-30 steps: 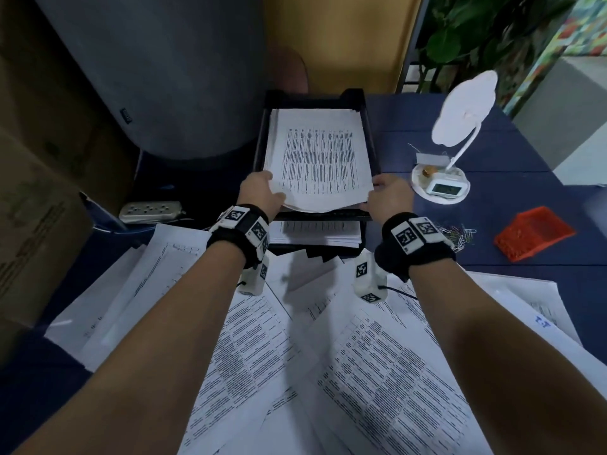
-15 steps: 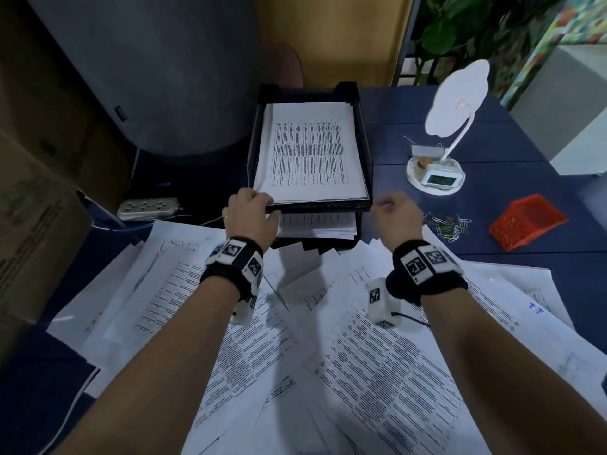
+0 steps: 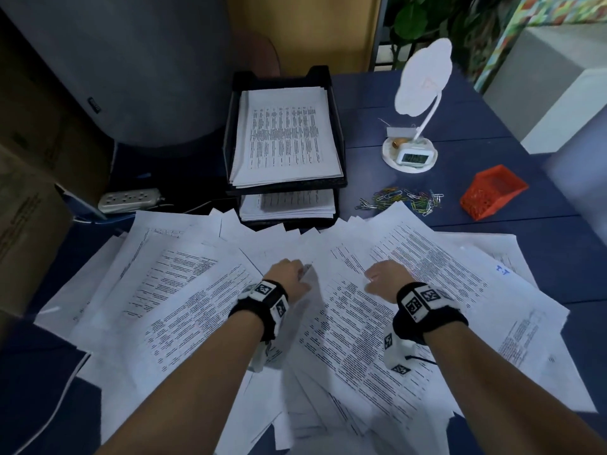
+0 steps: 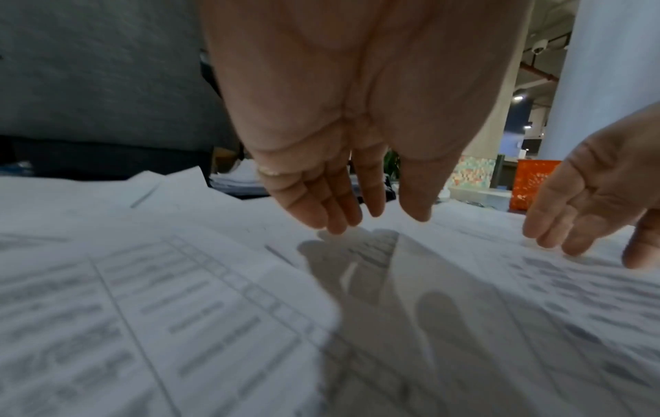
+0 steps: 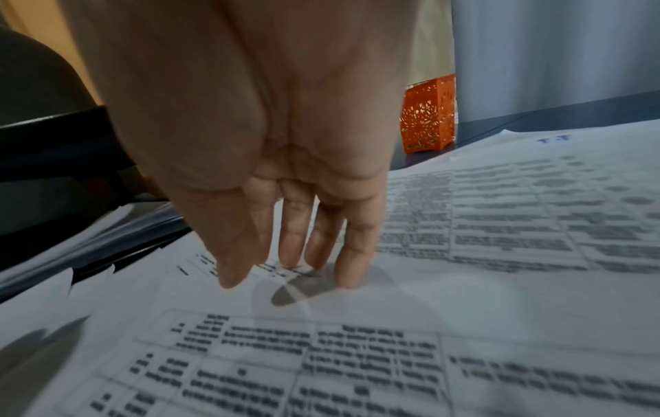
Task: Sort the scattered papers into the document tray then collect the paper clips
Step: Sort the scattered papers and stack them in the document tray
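Observation:
Printed white papers (image 3: 345, 323) lie fanned in a thick, loose spread across the near half of the blue table. A black two-tier document tray (image 3: 341, 183) stands behind them, with a stack of sheets (image 3: 285, 136) in its top tier and more sheets in the lower one. My left hand (image 3: 289, 277) hovers just above the papers with straight fingers (image 4: 335, 206), holding nothing. Beside it, my right hand (image 3: 384, 277) reaches down with straight fingertips (image 5: 351, 270) touching a sheet. Coloured paper clips (image 3: 404, 200) lie in a small heap right of the tray.
An orange mesh box (image 3: 492, 197) sits right of the clips. A white cloud-shaped lamp with a clock base (image 3: 412, 152) stands behind them. A power strip (image 3: 129, 200) lies left of the tray, near a grey bin and cardboard boxes.
Both hands have let go of the stack in the top tier and drawn back toward me, down onto the scattered papers. The stack now lies settled in the tray.

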